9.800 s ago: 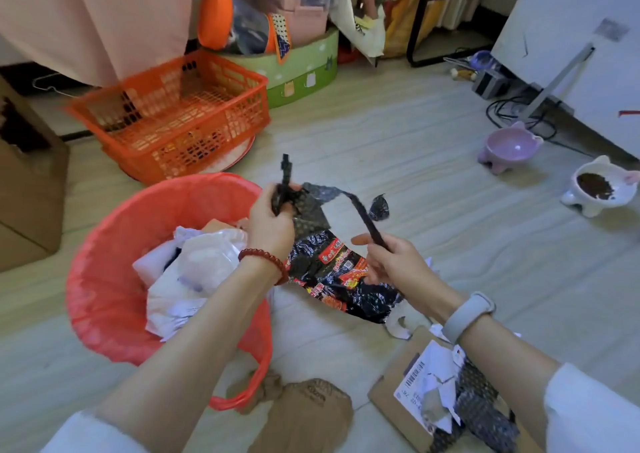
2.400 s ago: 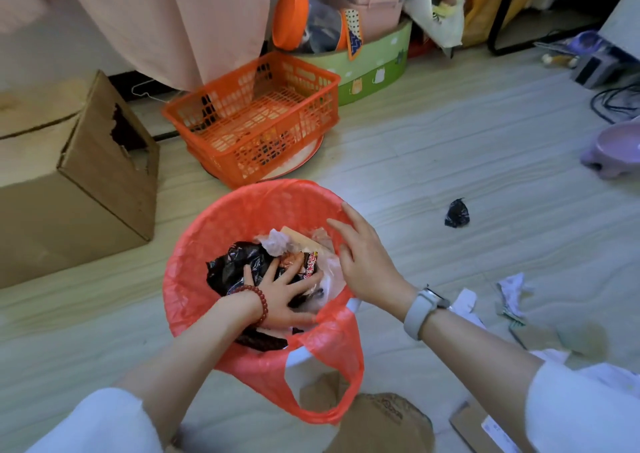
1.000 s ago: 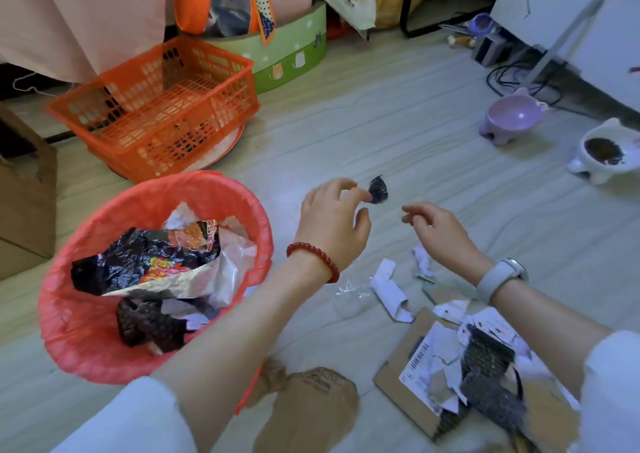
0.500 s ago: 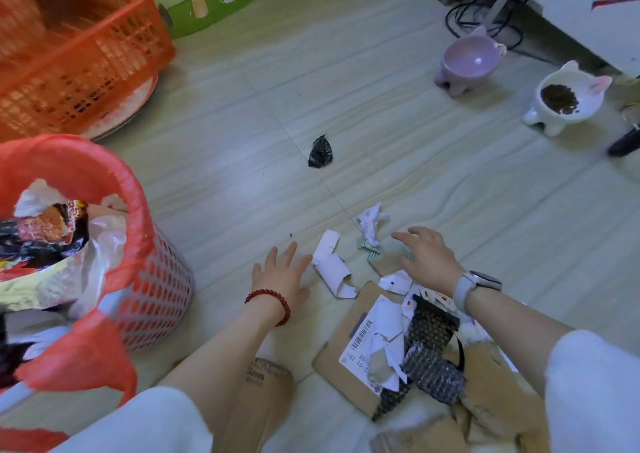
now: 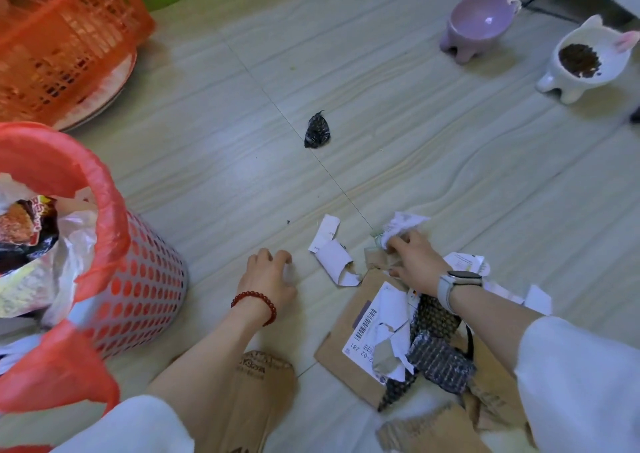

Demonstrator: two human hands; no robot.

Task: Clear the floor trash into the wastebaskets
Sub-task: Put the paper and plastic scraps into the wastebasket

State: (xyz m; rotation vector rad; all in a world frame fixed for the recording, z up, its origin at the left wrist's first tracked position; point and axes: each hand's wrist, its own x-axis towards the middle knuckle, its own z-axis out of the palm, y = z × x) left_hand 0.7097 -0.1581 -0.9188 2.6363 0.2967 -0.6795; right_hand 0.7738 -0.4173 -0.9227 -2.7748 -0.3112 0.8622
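Observation:
The wastebasket (image 5: pixel 138 279), perforated and lined with a red bag, stands at the left, full of wrappers and paper. My left hand (image 5: pixel 268 279) is on the floor beside it, fingers curled down over a faint clear plastic scrap (image 5: pixel 290 273). My right hand (image 5: pixel 414 265) grips a crumpled white paper scrap (image 5: pixel 403 225) at the edge of the litter pile. Torn white paper (image 5: pixel 332 255) lies between my hands. A small black wrapper scrap (image 5: pixel 317 132) lies alone farther out on the floor.
Flat cardboard with a shipping label (image 5: pixel 363 331) and black bubble wrap (image 5: pixel 436 348) lie under my right forearm. A brown paper bag (image 5: pixel 259 383) lies near me. An orange basket (image 5: pixel 69 37) is at the far left; a purple bowl (image 5: pixel 481 19) and a white kibble bowl (image 5: pixel 585 61) at the far right.
My left hand's fingers have gone from spread flat to curled on the floor. My right hand has closed on the crumpled white paper. The view has tilted further down.

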